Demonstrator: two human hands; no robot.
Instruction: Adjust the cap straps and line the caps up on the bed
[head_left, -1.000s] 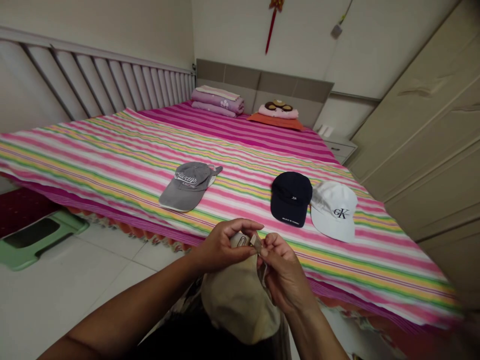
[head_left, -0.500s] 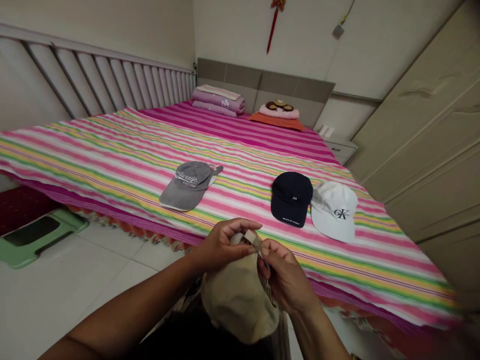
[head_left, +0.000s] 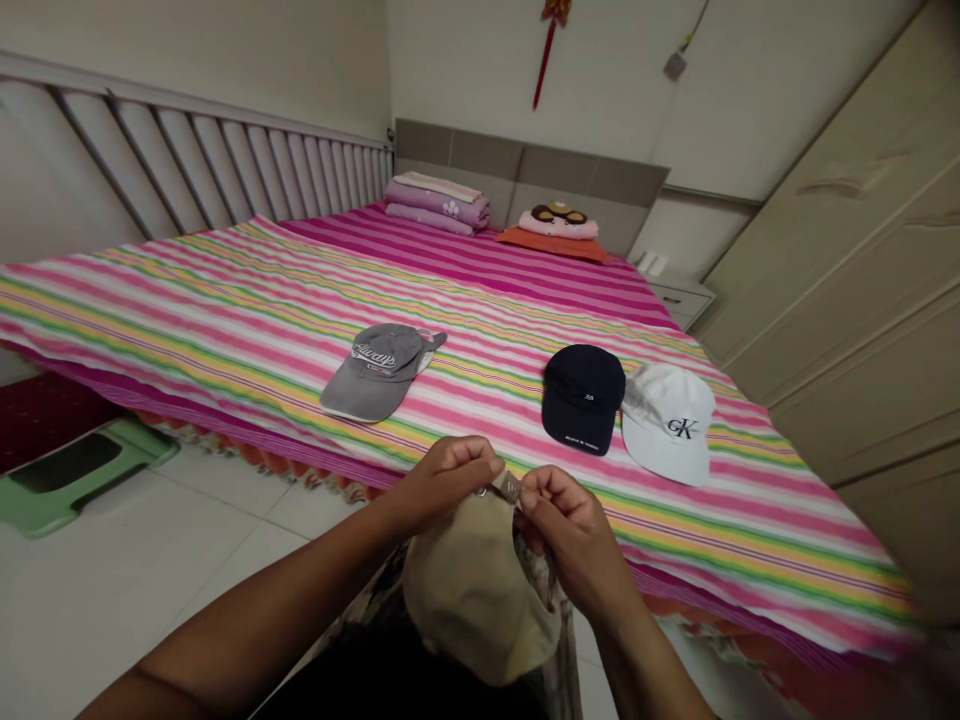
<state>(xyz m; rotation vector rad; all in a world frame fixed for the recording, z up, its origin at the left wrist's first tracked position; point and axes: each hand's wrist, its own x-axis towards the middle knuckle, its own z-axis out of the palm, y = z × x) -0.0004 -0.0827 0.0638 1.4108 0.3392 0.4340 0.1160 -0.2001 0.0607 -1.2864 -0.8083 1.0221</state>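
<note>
A beige cap (head_left: 472,590) hangs in front of me, held at its back by both hands. My left hand (head_left: 442,485) is closed, pinching the cap's strap end by the metal buckle (head_left: 508,487). My right hand (head_left: 566,530) is closed too, pinching the same strap from the other side. On the striped bed (head_left: 225,310) beyond lie three caps: a grey cap (head_left: 379,368) with white lettering, a navy cap (head_left: 583,396), and a white cap (head_left: 667,420) touching the navy one.
Folded purple bedding (head_left: 436,202) and an orange-and-pink pillow (head_left: 556,228) sit at the headboard. A green step stool (head_left: 75,475) stands on the white tiled floor at left. A cream wardrobe (head_left: 862,280) lines the right side, with a nightstand (head_left: 679,295) beside it.
My left fingers have curled tighter over the strap, hiding most of the buckle, and both hands have dropped slightly with the cap. The caps on the bed have not moved.
</note>
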